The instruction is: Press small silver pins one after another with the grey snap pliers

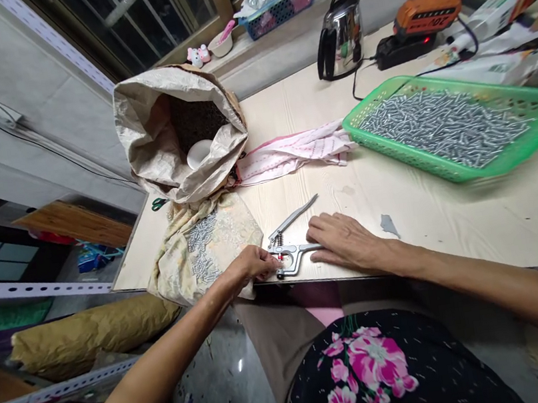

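Observation:
A metal hand press tool (291,242) with a raised lever lies near the table's front edge. My right hand (343,241) rests flat on its handle, fingers stretched along it. My left hand (253,264) pinches something small at the tool's head; I cannot make out what. Just left of it a patterned cloth (205,245) holds a heap of small metal pieces (201,248).
A green basket (459,122) full of metal pins stands at the right. An open paper sack (177,131) with a white bowl inside sits at the back left, beside a pink-white bag (294,150). A kettle (340,36) and an orange charger (417,24) stand behind.

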{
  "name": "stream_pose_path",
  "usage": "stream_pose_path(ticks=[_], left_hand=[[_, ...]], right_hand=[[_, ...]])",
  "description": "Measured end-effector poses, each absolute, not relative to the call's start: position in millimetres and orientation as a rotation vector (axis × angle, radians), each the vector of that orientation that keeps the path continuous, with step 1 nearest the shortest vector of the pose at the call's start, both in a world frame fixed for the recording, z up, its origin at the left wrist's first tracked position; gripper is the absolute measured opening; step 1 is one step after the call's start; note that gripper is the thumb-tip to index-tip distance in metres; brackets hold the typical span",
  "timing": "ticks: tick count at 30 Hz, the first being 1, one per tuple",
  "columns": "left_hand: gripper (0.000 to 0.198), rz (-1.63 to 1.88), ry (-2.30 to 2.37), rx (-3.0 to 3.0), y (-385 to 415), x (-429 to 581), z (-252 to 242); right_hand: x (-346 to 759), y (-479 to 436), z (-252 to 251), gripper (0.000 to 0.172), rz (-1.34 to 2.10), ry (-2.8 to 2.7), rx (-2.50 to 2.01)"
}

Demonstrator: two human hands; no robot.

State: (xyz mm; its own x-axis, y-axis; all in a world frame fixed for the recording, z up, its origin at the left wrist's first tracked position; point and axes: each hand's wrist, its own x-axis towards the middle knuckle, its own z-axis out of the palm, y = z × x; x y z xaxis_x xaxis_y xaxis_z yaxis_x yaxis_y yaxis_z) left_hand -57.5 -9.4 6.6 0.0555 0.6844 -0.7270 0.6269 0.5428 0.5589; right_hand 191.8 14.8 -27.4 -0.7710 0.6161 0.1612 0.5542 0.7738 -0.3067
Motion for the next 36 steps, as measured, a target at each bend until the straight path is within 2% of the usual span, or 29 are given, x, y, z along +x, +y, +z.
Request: stream_pose_path(ticks=[4, 7, 11, 18, 22, 27, 30, 33, 36], left_hand=[[0.047, 0.048, 1.648, 1.116, -9.1, -56.6, 6.6], [0.047, 0.052, 1.663, 1.116, -9.3, -56.7, 5.8], [0.047, 0.056, 1.666, 1.116, -10.3, -56.7, 6.1], [0.045, 0.038, 1.684, 1.135, -12.3, -55.3, 6.8], [0.035, -0.006, 1.798, 1.396, -14.1, -51.5, 9.2], [0.026, -0.076, 1.957, 1.76, -23.7, -42.8, 17.2], [0.024, 0.105, 1.896, 2.127, -28.5, -29.9, 15.8], [0.045, 0.228, 1.57, 2.447, -22.1, -13.3, 6.9], [0.062, 0.169, 1.327, 2.558, -5.3, -1.5, -0.6]], right_hand=[[198.8, 36.3, -31.6, 0.092, 0.264, -2.709, -0.923], [201.0, 54.2, -35.4, 0.106, 0.289, -2.803, -0.92], [198.9, 63.5, -25.9, 0.1, 0.317, -2.849, -0.941], [194.5, 50.8, -4.3, 0.051, 0.297, -2.902, -0.972], [196.1, 44.9, -5.9, 0.038, 0.315, -2.862, -0.97], [197.3, 41.1, -9.6, 0.037, 0.334, -2.838, -0.974], [197.2, 39.3, -12.1, 0.043, 0.336, -2.819, -1.007], [198.6, 38.2, -12.7, 0.052, 0.373, -2.821, -1.008], [203.4, 37.7, -8.2, 0.068, 0.433, -2.839, -1.046]])
